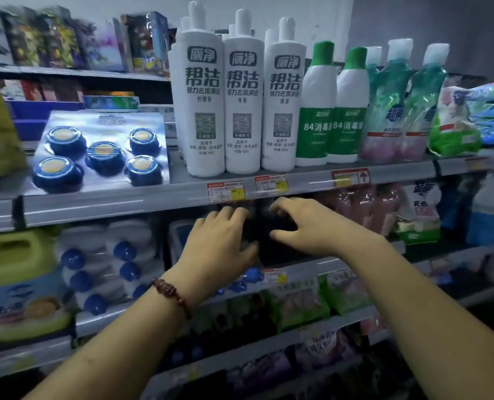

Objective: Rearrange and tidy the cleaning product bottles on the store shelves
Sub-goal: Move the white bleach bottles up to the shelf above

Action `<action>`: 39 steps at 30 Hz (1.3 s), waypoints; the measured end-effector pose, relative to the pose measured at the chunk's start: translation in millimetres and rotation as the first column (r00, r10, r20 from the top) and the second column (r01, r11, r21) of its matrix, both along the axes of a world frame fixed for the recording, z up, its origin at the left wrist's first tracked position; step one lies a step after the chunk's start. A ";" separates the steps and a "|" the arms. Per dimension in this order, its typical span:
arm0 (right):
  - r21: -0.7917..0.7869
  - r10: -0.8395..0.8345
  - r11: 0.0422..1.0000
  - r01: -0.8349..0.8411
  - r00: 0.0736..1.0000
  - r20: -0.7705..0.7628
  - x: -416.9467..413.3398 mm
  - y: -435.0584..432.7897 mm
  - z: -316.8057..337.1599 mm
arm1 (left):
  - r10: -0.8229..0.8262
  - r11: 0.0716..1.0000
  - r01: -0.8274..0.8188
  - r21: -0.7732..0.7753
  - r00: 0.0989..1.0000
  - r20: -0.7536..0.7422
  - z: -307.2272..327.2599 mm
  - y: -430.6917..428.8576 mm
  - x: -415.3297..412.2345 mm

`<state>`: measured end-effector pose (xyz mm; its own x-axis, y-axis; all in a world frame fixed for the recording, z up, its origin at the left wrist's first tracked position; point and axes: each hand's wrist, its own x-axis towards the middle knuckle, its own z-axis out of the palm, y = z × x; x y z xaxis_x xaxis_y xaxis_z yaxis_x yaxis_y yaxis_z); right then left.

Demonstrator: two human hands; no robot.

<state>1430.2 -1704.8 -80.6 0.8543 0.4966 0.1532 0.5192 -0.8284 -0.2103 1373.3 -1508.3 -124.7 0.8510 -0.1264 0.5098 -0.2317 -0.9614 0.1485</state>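
Both hands reach into the shelf below the upper shelf [110, 200], left hand [220, 243] and right hand [306, 226] either side of a dark, blurred item [269, 241]. Their fingers are curled, slightly apart; whether they clamp it I cannot tell. Three tall white cleaner bottles [243, 111] stand upright on the upper shelf, just beside two green-capped disinfectant bottles [316, 111].
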 end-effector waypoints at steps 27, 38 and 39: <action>0.397 0.499 0.663 -0.635 0.770 0.398 45.5 -8.9 -167.6 | 0.399 0.914 -0.388 -0.119 0.809 0.431 -135.9 -30.0 -46.1; 0.441 0.467 0.654 -0.614 0.787 0.403 -5.1 -44.7 -252.0 | 0.491 0.871 -0.446 -0.206 0.782 0.384 -220.2 -66.1 -114.7; 0.442 0.461 0.655 -0.613 0.787 0.410 -8.2 -47.9 -251.1 | 0.491 0.871 -0.444 -0.211 0.782 0.383 -221.4 -66.8 -118.5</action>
<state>1422.0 -1752.7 -331.8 0.3578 0.6269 0.6921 0.9305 -0.1770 -0.3207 1254.8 -1575.1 -346.1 0.4992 0.3054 0.8109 0.1807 -0.9519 0.2473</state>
